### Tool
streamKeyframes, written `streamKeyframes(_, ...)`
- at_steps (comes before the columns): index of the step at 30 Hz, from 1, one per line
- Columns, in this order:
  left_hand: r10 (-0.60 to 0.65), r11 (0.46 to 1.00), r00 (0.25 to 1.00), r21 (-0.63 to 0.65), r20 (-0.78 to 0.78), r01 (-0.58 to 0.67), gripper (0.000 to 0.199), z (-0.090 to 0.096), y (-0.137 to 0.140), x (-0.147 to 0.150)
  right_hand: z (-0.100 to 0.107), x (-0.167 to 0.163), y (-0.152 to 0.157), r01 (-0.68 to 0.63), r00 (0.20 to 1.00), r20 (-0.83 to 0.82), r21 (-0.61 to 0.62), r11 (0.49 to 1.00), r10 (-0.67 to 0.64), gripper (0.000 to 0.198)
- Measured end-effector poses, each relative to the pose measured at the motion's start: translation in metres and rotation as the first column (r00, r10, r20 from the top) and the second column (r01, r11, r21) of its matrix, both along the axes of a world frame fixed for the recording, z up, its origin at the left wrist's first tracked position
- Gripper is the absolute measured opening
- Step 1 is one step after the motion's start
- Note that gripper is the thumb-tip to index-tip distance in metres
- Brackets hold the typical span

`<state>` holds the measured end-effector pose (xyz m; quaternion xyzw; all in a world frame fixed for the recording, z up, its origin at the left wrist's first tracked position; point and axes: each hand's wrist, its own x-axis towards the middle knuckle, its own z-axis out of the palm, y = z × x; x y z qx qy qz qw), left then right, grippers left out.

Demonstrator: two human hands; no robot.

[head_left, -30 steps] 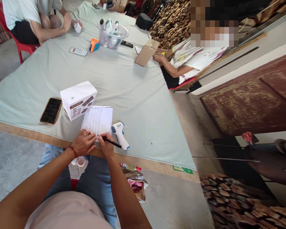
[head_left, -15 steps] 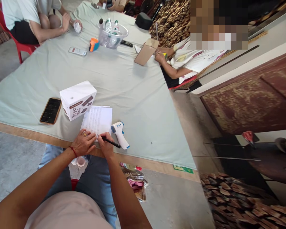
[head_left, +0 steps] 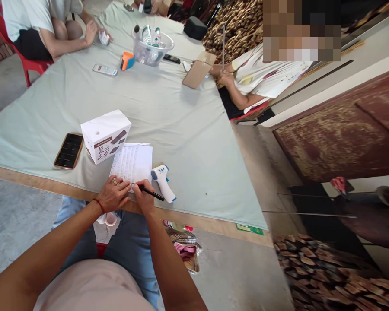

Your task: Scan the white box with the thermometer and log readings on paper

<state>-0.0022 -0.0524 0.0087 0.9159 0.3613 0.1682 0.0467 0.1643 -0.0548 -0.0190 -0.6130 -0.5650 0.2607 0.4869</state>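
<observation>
In the head view, my right hand (head_left: pixel 144 196) grips a black pen (head_left: pixel 154 193) over a sheet of paper (head_left: pixel 136 162) filled with rows of writing. Flat on the lower left of that paper lies my left hand (head_left: pixel 115 194), fingers spread, with a ring and a red wrist cord. A white infrared thermometer (head_left: pixel 164 183) with blue trim rests just right of the paper. Behind the sheet's upper left stands a white box (head_left: pixel 106 136) printed "Super Meal". Left of the box is a dark phone (head_left: pixel 69 150) in an orange-brown case.
A pale green cloth (head_left: pixel 194 142) covers the table. Farther back are a clear basin (head_left: pixel 152 49) with bottles, an orange-blue object (head_left: pixel 127 61), a white phone (head_left: pixel 105 70) and a cardboard box (head_left: pixel 198 72). Other people sit at the far left, far end and right.
My hands, pen and paper stay in place. The person on the right has shifted their hands slightly right, and a thin upright strip above them stands taller.
</observation>
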Motion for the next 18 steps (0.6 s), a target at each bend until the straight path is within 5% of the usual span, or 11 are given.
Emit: streamKeyframes(18, 0.000, 1.000, 1.000, 0.019, -0.009, 0.000, 0.033, -0.0001, 0.0004, -0.0006, 0.0007, 0.0001, -0.0003, -0.012, 1.000, -0.017, 0.004, 1.000, 0.012, 0.014)
